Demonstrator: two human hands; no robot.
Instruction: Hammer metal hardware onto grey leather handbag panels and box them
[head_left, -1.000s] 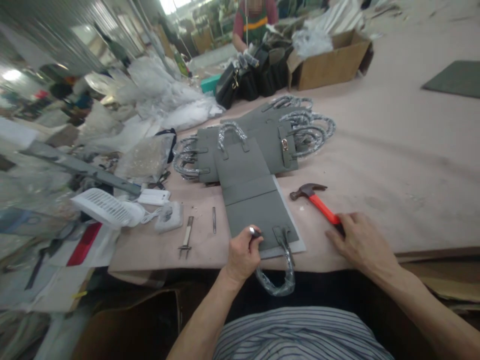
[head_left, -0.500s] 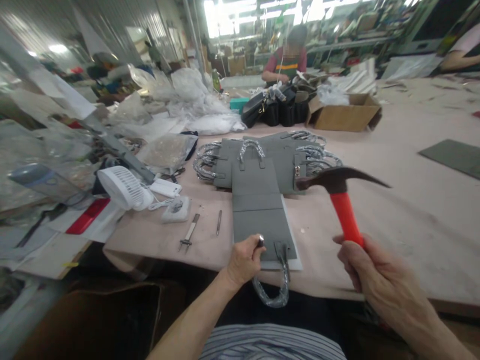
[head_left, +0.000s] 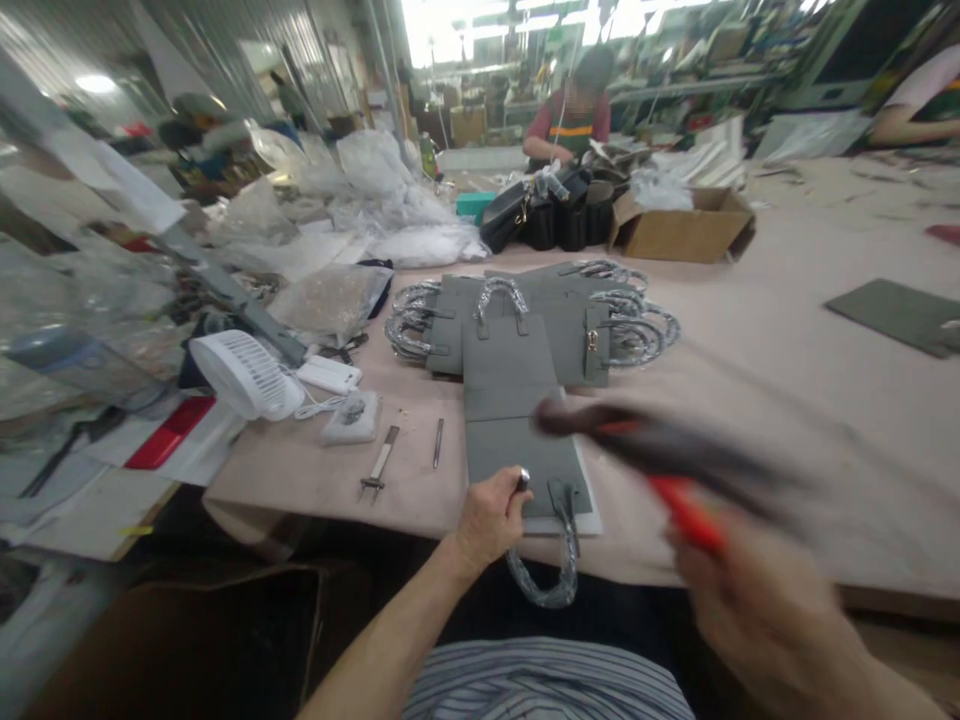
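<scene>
A flat grey bag panel point(head_left: 517, 440) lies on a white board at the table's near edge, its wrapped handle point(head_left: 551, 570) hanging over the edge. My left hand point(head_left: 487, 520) is closed on a small metal punch point(head_left: 522, 480) standing upright on the panel's near left corner. My right hand point(head_left: 765, 610) grips a hammer by its red handle point(head_left: 686, 512). The dark hammer head point(head_left: 592, 420) is smeared by motion, just above and right of the punch.
More grey panels with wrapped handles point(head_left: 570, 310) are stacked behind. Pliers point(head_left: 379, 468) and a thin metal pin point(head_left: 438, 443) lie left of the panel, next to a white fan point(head_left: 244, 375). A cardboard box point(head_left: 686, 230) and black bags point(head_left: 551, 215) stand far back, where a person works.
My right hand picked the hammer up off the table, raised it, and now swings it down toward the punch. My left hand has stayed on the punch.
</scene>
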